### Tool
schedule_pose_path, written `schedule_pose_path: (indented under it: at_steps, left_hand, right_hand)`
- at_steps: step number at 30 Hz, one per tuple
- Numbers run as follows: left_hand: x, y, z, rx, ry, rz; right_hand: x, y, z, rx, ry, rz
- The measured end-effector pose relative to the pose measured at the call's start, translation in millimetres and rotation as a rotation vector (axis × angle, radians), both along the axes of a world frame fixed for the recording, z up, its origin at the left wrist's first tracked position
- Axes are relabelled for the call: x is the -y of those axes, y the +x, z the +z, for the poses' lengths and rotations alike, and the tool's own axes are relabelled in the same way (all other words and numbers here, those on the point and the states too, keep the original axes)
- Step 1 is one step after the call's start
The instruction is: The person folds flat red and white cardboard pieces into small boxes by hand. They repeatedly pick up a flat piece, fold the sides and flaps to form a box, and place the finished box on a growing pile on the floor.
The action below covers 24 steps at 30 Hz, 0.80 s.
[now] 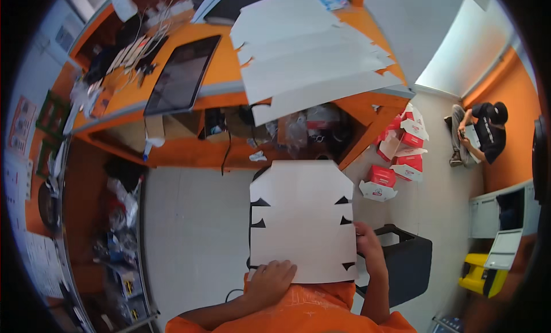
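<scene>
A flat white die-cut cardboard sheet (303,218) lies across my lap, blank side up. Dark notches cut into both of its side edges, and its far corners are slanted. My left hand (274,280) rests flat on the near left corner, fingers stretched out over the card. At the right edge, my right hand (368,246) has its fingers curled round the card, near the middle notch; part of the fingers is hidden. More white cut sheets (310,51) lie spread on the desk ahead, overhanging its front edge.
On the orange desk (227,69) lie a black tablet (183,74) and tangled cables. Several red-and-white folded boxes (396,155) stand on the floor, right of the desk. A black stool (404,261) is beside my right arm. Another person (482,129) sits by the right wall.
</scene>
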<state>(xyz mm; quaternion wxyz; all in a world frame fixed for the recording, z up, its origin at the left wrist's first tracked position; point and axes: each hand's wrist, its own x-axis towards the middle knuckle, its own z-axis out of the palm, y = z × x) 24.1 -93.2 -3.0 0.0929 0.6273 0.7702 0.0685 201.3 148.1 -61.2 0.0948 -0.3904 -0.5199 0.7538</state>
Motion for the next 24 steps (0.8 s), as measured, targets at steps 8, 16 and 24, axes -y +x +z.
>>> schedule_pose_path:
  at_steps: [8, 16, 24]
  left_hand:
    - [-7, 0, -18, 0.052, 0.238, 0.716]
    - [-4, 1, -42, 0.345, 0.307, 0.557]
    - [-28, -6, -48, 0.256, -0.012, 0.052]
  right_hand:
    - [20, -46, 44, 0.399, 0.578, 0.036]
    - [63, -57, -3, 0.274, 1.452, 0.147]
    - [84, -45, 15, 0.469, 1.382, 0.523]
